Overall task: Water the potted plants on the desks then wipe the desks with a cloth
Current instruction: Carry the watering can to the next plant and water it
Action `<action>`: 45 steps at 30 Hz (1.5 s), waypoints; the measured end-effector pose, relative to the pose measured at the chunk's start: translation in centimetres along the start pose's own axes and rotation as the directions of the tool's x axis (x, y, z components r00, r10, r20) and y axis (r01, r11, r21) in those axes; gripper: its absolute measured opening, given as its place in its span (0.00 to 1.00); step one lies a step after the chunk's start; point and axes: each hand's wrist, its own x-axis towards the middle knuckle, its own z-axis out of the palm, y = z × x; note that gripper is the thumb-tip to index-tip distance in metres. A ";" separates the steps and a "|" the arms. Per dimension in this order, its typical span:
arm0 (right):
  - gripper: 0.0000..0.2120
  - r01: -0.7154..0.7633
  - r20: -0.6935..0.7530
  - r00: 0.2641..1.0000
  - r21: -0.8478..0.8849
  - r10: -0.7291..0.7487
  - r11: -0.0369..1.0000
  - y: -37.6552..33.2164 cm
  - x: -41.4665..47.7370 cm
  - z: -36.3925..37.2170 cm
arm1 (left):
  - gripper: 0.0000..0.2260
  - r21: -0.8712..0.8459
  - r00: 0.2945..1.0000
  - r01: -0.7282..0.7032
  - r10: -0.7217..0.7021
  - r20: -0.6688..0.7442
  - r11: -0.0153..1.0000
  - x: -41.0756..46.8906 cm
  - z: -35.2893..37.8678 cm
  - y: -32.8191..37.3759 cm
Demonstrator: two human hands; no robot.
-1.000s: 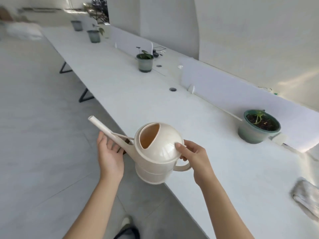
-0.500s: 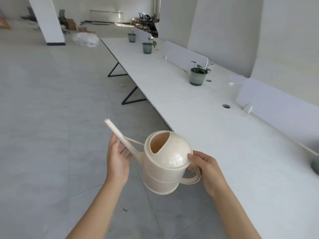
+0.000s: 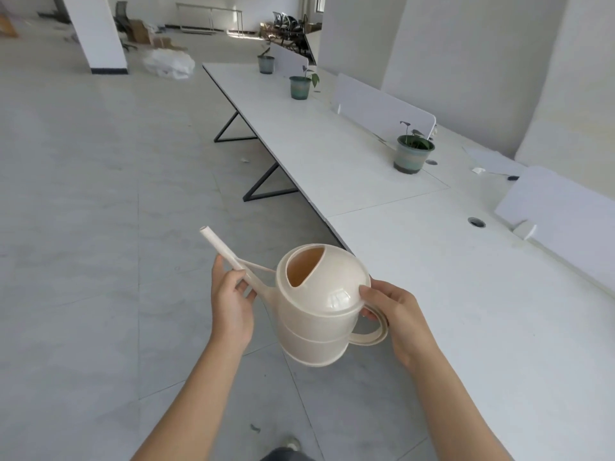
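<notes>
I hold a cream watering can (image 3: 319, 307) over the floor, just off the near edge of the long white desk (image 3: 466, 294). My right hand (image 3: 396, 317) grips its loop handle, thumb on the dome. My left hand (image 3: 231, 297) curls round the base of the long spout, which points up and to the left. Three green potted plants stand along the desk: the nearest pot (image 3: 412, 154), a middle pot (image 3: 300, 85) and a far pot (image 3: 266, 63). No cloth is in view.
White divider panels (image 3: 382, 104) run along the desk's back edge, with a cable hole (image 3: 476, 222) near one. Black angled desk legs (image 3: 266, 184) stand on the grey tiled floor to the left. A white pillar (image 3: 96, 31) and a white bag (image 3: 169, 63) lie far back.
The view has swung left and up the desk row. The nearest pot and the cloth at the right have dropped out of view. Both hands keep the same hold on the can.
</notes>
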 end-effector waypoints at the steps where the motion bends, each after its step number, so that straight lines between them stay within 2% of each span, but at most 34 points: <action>1: 0.04 0.001 0.015 1.000 -0.009 -0.001 1.000 0.0 1.3 0.1 | 0.21 0.014 1.000 0.004 -0.003 -0.020 1.000 1.0 0.1 -0.3; 4: 0.12 -0.016 0.065 0.998 -0.026 0.018 1.000 -0.7 5.5 0.5 | 0.25 0.040 0.997 0.003 0.000 -0.072 0.999 4.2 0.7 -0.6; 7: 0.15 -0.025 0.104 0.994 -0.020 0.027 0.999 -1.3 9.7 1.0 | 0.26 0.031 0.995 -0.028 0.031 -0.097 0.999 7.3 1.7 -0.4; 10: 0.13 -0.017 0.133 0.991 -0.003 0.017 1.000 -2.1 13.5 1.6 | 0.25 0.018 0.992 -0.058 0.060 -0.114 0.998 10.8 2.9 -0.2; 17: 0.09 -0.014 0.123 0.992 -0.035 0.018 0.999 -3.5 21.7 4.2 | 0.25 0.010 0.986 -0.034 0.035 -0.163 0.999 19.7 4.7 -0.1; 22: 0.08 -0.009 0.036 0.999 -0.037 0.011 0.999 -4.5 28.4 6.8 | 0.24 -0.003 0.994 -0.007 0.007 -0.110 1.000 27.6 5.7 0.0; 27: 0.06 0.007 -0.064 0.998 -0.066 -0.012 0.998 -5.8 35.1 9.9 | 0.17 0.040 0.999 0.017 -0.019 0.034 0.999 37.2 7.2 1.6; 30: 0.12 0.004 -0.096 0.995 -0.069 -0.011 0.998 -6.9 38.4 11.8 | 0.19 0.042 0.995 0.047 -0.051 0.085 0.998 42.6 8.1 2.5; 34: 0.15 -0.041 -0.185 0.982 -0.049 0.031 0.998 -7.7 42.6 13.8 | 0.23 0.070 0.986 0.100 -0.108 0.127 0.993 48.6 9.6 2.7; 39: 0.08 -0.047 -0.247 0.968 -0.039 0.036 0.998 -8.5 47.8 14.5 | 0.22 0.082 0.971 0.158 -0.170 0.168 0.984 54.4 11.2 1.4; 45: 0.09 -0.069 -0.329 0.942 -0.020 0.059 0.997 -8.3 55.0 13.1 | 0.24 0.122 0.957 0.218 -0.237 0.166 0.968 60.8 14.4 -1.2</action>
